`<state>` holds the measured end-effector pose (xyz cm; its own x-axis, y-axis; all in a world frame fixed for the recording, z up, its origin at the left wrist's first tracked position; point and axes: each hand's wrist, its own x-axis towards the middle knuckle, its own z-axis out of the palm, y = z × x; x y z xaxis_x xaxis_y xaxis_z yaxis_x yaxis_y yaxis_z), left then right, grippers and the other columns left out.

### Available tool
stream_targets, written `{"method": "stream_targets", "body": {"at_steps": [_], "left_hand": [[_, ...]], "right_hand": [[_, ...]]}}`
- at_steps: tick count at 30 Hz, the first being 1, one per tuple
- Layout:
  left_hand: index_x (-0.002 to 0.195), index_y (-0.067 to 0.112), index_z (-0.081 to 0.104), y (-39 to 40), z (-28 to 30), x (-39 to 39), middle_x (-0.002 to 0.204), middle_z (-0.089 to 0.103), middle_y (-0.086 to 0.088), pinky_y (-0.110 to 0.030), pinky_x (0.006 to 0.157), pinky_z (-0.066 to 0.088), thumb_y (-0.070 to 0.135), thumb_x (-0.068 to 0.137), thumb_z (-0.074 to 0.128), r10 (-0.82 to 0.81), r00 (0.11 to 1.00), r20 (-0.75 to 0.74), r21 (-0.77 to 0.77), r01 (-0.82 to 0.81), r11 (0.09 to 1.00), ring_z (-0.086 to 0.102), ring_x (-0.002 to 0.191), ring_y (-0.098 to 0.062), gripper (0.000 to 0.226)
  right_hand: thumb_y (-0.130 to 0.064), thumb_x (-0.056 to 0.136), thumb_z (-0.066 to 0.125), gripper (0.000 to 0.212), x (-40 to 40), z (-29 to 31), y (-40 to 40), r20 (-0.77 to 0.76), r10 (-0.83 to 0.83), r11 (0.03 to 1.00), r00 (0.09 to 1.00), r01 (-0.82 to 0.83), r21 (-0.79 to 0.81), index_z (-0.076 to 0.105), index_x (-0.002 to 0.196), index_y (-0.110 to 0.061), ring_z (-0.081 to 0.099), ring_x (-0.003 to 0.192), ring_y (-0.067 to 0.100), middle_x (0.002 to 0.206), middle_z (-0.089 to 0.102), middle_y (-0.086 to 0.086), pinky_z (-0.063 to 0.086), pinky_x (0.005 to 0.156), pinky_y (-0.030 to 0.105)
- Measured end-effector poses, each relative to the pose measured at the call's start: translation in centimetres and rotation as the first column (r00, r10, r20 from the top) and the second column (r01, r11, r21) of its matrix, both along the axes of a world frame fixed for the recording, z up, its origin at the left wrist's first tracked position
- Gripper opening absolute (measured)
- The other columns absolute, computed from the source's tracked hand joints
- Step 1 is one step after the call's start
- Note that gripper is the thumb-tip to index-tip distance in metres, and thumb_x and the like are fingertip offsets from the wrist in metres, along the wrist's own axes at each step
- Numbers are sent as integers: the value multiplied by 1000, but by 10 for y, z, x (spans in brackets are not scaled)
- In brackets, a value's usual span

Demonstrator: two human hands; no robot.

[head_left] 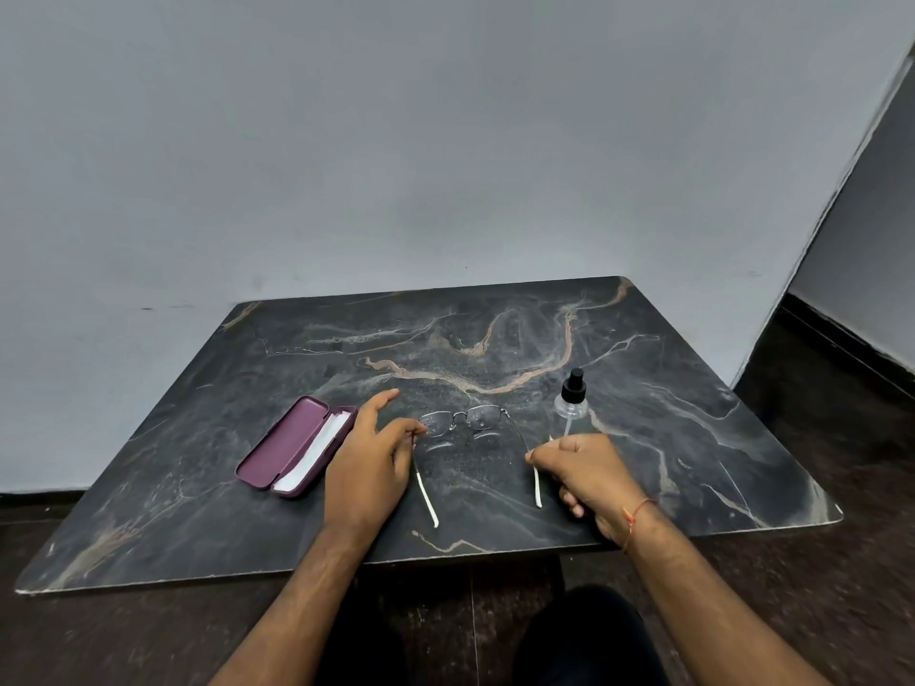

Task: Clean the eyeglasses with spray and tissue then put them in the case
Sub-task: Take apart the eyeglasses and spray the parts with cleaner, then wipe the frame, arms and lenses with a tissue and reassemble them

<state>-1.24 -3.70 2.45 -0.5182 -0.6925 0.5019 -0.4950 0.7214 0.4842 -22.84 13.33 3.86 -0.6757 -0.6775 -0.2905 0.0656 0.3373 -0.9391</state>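
On the dark marble table [198, 487], the open purple case [282, 450] with white tissue [322, 450] in it lies left of my left hand [369, 470], whose fingertips pinch the left temple of the eyeglasses [465, 420]. The eyeglasses sit unfolded mid-table between my 2 hands. My right hand [586, 470] pinches the right temple, just in front of the upright spray bottle [572, 401].

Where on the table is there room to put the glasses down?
The table is bare along its far half, beyond the eyeglasses, and in its near left corner, in front of the open case. It is crowded in the middle: the left hand and right hand grip the glasses' arms, with the spray bottle just behind the right hand.
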Motion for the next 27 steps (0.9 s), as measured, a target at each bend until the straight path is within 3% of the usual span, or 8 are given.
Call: {"method": "stream_targets", "body": {"at_steps": [6, 11, 14, 17, 20, 23, 25, 27], "left_hand": [[106, 37, 77, -1, -1, -2, 151, 60, 17, -26, 63, 52, 14, 99, 71, 16, 998, 67, -8, -15, 1000, 74, 102, -12, 24], [117, 37, 73, 0, -4, -3, 152, 58, 18, -29, 65, 56, 7, 95, 68, 11, 998, 64, -51, -8, 999, 71, 112, -12, 37], [124, 32, 71, 2, -3, -1, 154, 57, 13, -33, 79, 61, -2, 90, 64, 0, 1000, 18, -66, 1, 998, 67, 125, -15, 48], [127, 28, 70, 9, -1, 9, 151, 60, 10, -44, 95, 57, 2, 89, 59, -12, 999, -41, -119, 7, 993, 67, 123, -21, 47], [125, 31, 72, 19, 6, 33, 143, 63, 14, -47, 101, 46, 17, 94, 61, 72, 993, -92, -170, -87, 982, 63, 123, -16, 35], [124, 29, 73, 10, 13, 66, 136, 66, 11, -49, 108, 35, 25, 95, 63, 152, 979, -135, -203, -177, 963, 59, 126, -16, 31], [123, 30, 72, -7, 14, 87, 137, 64, 11, -50, 109, 32, 31, 96, 60, 204, 971, -126, -150, -222, 963, 56, 129, -20, 30], [125, 35, 69, -22, 8, 104, 142, 59, 13, -56, 111, 32, 43, 96, 57, 260, 962, -87, -29, -263, 964, 50, 136, -21, 33]], "right_hand": [[-18, 91, 77, 24, 4, 1, 1, -31, -9, 1000, 999, 9, 15, 74, 94, 6, 37, 32, 10, 49, 47, 0, 29, 33, 16], [-19, 91, 77, 25, 7, 2, 1, -29, -16, 1000, 999, 16, 11, 74, 94, 5, 37, 34, 10, 54, 48, 3, 31, 34, 17], [-20, 91, 78, 24, 9, 5, 4, -30, -29, 1000, 999, 29, 2, 75, 94, 4, 38, 35, 10, 52, 49, 0, 33, 35, 18], [-23, 90, 79, 23, 12, 7, 8, -46, -47, 999, 998, 47, -8, 77, 92, 0, 43, 35, 11, 49, 52, -2, 36, 36, 20], [-31, 88, 80, 13, 22, 8, 13, -201, -89, 996, 975, 85, -27, 79, 89, -18, 53, 37, 13, 49, 60, -4, 47, 40, 26], [-36, 89, 79, 12, 36, 2, 19, -469, -160, 987, 869, 139, -78, 76, 100, -33, 63, 51, 7, 53, 63, -4, 54, 58, 25], [-33, 91, 79, 18, 44, -3, 22, -584, -187, 982, 790, 125, -145, 75, 109, -35, 63, 57, 9, 55, 62, -3, 53, 65, 22], [-26, 92, 79, 23, 49, -5, 23, -628, -191, 976, 755, 76, -205, 74, 113, -35, 62, 58, 12, 58, 60, -4, 46, 63, 12]]}}
